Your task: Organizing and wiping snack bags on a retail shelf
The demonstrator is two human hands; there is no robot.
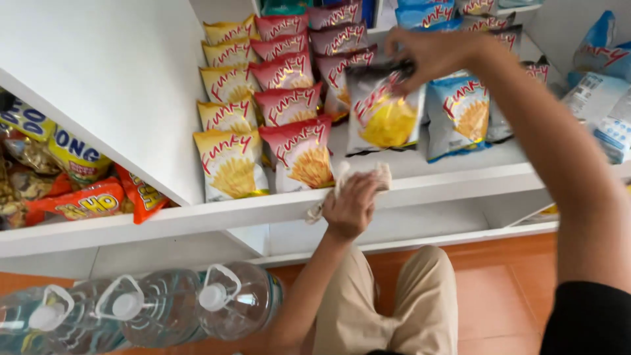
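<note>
The right hand [430, 56] is lifting a maroon snack bag [382, 108] by its top edge, fingers pinched closed on it, above the white shelf [453, 177]. The left hand [351, 207] is gripping a cloth [358, 177] on the shelf front. Risk: the thin pinch could slip, and the swinging bag could topple the neighbouring blue bag [458, 118].

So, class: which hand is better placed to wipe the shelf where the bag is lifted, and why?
Probably the left. The left hand has the cloth in its grip at the front edge of the shelf, just below that spot. The right hand is occupied holding up the dark snack bag.
</note>
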